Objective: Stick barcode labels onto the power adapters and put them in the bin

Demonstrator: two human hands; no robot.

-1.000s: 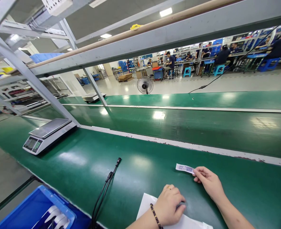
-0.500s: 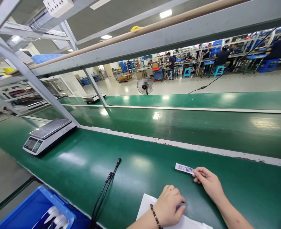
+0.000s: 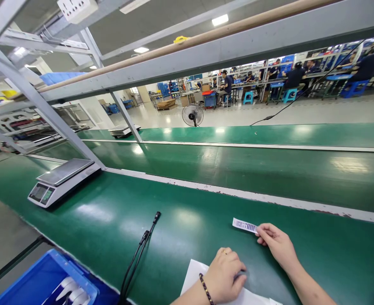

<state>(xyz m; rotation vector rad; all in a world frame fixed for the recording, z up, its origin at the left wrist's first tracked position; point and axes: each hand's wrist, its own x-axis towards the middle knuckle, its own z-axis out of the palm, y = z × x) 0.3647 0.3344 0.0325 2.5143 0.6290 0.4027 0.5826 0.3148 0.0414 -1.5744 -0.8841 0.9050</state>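
Note:
My right hand [image 3: 276, 245] pinches a white barcode label [image 3: 244, 225] between thumb and fingertips. The label's printed strip points left, just above the green surface. My left hand [image 3: 225, 273], with a ring and a beaded bracelet, is over a white sheet of paper [image 3: 191, 275] at the near edge. Its fingers are curled under; whether anything is in them is hidden. To the left of the paper, two black cables with connector ends [image 3: 145, 238] lie on the green bench [image 3: 180, 241].
A scale [image 3: 64, 182] stands at the left by the shelf post. Below it is a blue bin [image 3: 47, 271] with white parts in it. A metal shelf beam [image 3: 187, 63] crosses above the bench. Beyond are a fan [image 3: 192, 115] and people seated at benches.
The view has shifted very slightly. Both hands, the label and the paper keep nearly the same places.

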